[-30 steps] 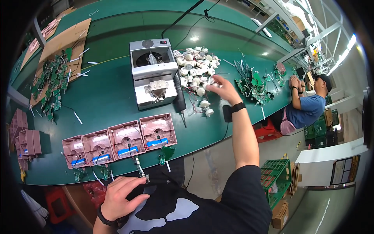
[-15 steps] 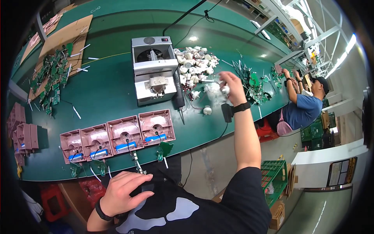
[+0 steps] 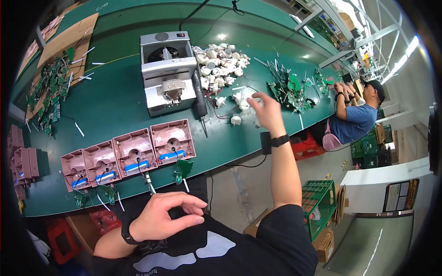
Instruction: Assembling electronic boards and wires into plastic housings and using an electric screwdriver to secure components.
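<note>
Over the bench's front right, my right hand (image 3: pixel 269 114) is closed with its fingers curled. A blurred white plastic part (image 3: pixel 258 122) shows under its palm, partly hidden. Beside its fingertips lie a few white round parts (image 3: pixel 243 98), and another white part (image 3: pixel 235 120) sits apart, nearer the front edge. My left hand (image 3: pixel 169 215) hovers before my torso, holding nothing, thumb and fingers apart. Just beyond it stand several pink plastic housings (image 3: pixel 171 136) in a row. Each has a blue cylindrical cell (image 3: pixel 137 166) inside and a green circuit board (image 3: pixel 184 168) hanging at the front.
A grey bench machine (image 3: pixel 168 69) stands behind the housings, with a black-handled tool (image 3: pixel 200 103) beside it. White parts are heaped (image 3: pixel 221 64) to its right. Green boards lie in piles right (image 3: pixel 292 89) and left (image 3: pixel 50 92). A person in blue (image 3: pixel 352 122) works at far right.
My right hand has come slightly nearer and left. White parts that were blurred beside it now lie still. My left hand has moved up and right, and the view has shifted a little.
</note>
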